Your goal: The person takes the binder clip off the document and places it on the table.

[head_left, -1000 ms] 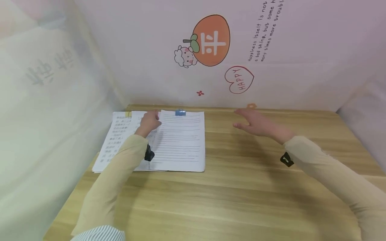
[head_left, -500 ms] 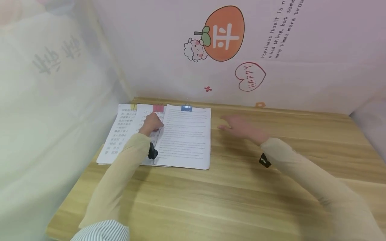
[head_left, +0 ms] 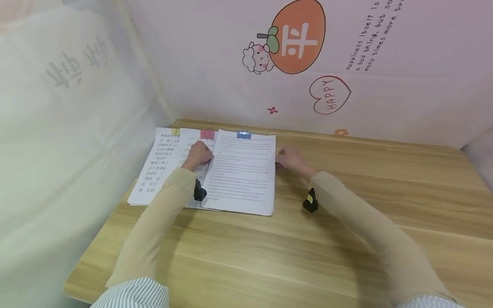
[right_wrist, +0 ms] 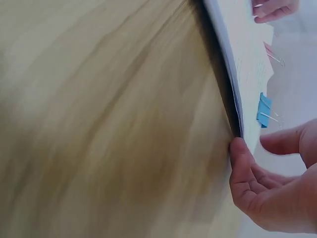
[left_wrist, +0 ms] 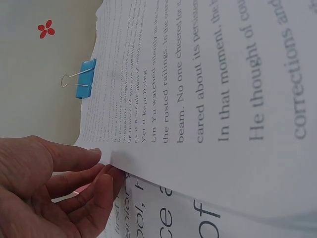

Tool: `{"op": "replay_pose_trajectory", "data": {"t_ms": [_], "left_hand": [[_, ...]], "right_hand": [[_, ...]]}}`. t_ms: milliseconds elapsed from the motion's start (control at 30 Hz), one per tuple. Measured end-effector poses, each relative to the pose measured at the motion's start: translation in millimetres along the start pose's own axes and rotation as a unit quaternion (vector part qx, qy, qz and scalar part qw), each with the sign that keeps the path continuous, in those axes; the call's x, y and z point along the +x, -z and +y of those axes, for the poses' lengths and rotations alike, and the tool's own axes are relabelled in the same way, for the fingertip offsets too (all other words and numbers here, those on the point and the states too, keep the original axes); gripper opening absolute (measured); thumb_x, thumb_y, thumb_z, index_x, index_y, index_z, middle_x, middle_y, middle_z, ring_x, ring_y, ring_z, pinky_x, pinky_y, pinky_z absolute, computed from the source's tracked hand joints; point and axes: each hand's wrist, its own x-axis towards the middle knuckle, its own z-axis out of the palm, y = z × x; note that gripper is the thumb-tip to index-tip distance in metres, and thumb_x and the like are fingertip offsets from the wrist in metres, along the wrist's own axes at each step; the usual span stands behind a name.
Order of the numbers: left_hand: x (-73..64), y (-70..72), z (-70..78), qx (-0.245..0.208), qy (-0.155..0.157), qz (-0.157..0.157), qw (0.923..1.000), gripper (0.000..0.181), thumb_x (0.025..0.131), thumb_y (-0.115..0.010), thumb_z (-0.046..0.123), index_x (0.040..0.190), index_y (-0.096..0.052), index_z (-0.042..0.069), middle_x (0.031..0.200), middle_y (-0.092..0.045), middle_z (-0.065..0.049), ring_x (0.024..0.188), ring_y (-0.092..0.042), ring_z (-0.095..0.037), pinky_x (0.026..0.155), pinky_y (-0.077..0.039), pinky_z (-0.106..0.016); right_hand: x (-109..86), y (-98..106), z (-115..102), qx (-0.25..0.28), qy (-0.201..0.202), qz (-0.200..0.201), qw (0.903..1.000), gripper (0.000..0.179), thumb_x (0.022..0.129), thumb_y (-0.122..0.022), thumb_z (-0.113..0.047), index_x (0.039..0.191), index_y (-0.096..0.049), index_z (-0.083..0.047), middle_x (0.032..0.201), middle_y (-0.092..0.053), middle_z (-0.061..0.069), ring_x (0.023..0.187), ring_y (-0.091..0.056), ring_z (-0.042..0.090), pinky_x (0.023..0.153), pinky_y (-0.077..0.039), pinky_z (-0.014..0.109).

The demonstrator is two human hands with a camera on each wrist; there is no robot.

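A stack of printed sheets (head_left: 242,179) lies rightmost of three overlapping stacks, with a blue binder clip (left_wrist: 85,79) at its top edge. My left hand (head_left: 198,154) pinches its left edge, lifting it slightly from the stack beneath; in the left wrist view, the thumb (left_wrist: 79,157) is at the edge with bent fingers below. At the opposite edge is my right hand (head_left: 291,159). In the right wrist view, one fingertip (right_wrist: 238,146) touches the sheets' side from below, while the thumb (right_wrist: 282,142) stays apart above.
Under the left hand lies a large-print stack with a pink clip (head_left: 207,134). Farther left is a stack of Chinese text (head_left: 148,179) with a yellow clip (head_left: 176,132). A wooden table (head_left: 239,256) bears them all. Printed cloth walls (head_left: 215,85) rise behind and at the sides.
My right hand has come leftward over the table to the right edge of the blue-clipped stack. My left hand has kept at the left edge. The head view has shifted slightly.
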Motion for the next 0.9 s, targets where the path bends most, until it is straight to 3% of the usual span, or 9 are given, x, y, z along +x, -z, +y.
{"op": "replay_pose_trajectory", "data": {"t_ms": [133, 433, 633, 900], "left_hand": [[8.1, -5.6, -1.2, -0.019, 0.014, -0.004, 0.9997, 0.022, 0.082, -0.062, 0.006, 0.097, -0.068, -0.007, 0.073, -0.064, -0.01, 0.052, -0.052, -0.009, 0.049, -0.042, -0.017], [13.7, -10.4, -1.7, -0.067, 0.067, -0.017, 0.9953, 0.025, 0.088, -0.06, 0.01, 0.108, -0.066, -0.004, 0.09, -0.065, -0.013, 0.06, -0.054, -0.011, 0.054, -0.042, -0.019], [12.7, -13.8, 2.4, -0.138, 0.072, -0.018, 0.9877, 0.03, 0.089, -0.054, 0.004, 0.117, -0.06, -0.004, 0.115, -0.061, -0.019, 0.053, -0.057, -0.004, 0.053, -0.05, -0.015], [-3.6, -23.6, 8.9, -0.182, 0.061, -0.016, 0.9813, 0.029, 0.088, -0.054, 0.001, 0.117, -0.056, -0.003, 0.118, -0.053, -0.018, 0.061, -0.056, -0.008, 0.055, -0.05, -0.015]], "right_hand": [[6.2, -2.9, 2.9, 0.066, -0.038, 0.01, 0.997, 0.036, 0.095, -0.049, -0.012, 0.125, -0.052, 0.008, 0.114, -0.06, 0.021, 0.098, -0.057, 0.027, 0.087, -0.049, 0.036], [11.6, -6.3, 2.1, 0.142, -0.07, 0.012, 0.9873, 0.031, 0.094, -0.054, -0.011, 0.119, -0.057, 0.006, 0.092, -0.06, 0.011, 0.077, -0.055, 0.015, 0.065, -0.046, 0.02], [13.9, -5.5, 3.5, 0.193, -0.092, 0.009, 0.9768, 0.035, 0.094, -0.051, -0.009, 0.125, -0.049, 0.006, 0.099, -0.058, 0.013, 0.072, -0.058, 0.012, 0.061, -0.049, 0.017], [10.9, 1.7, 11.3, 0.24, -0.106, -0.003, 0.965, 0.038, 0.094, -0.048, -0.005, 0.13, -0.042, 0.007, 0.109, -0.054, 0.017, 0.066, -0.062, 0.008, 0.06, -0.052, 0.016]]}}
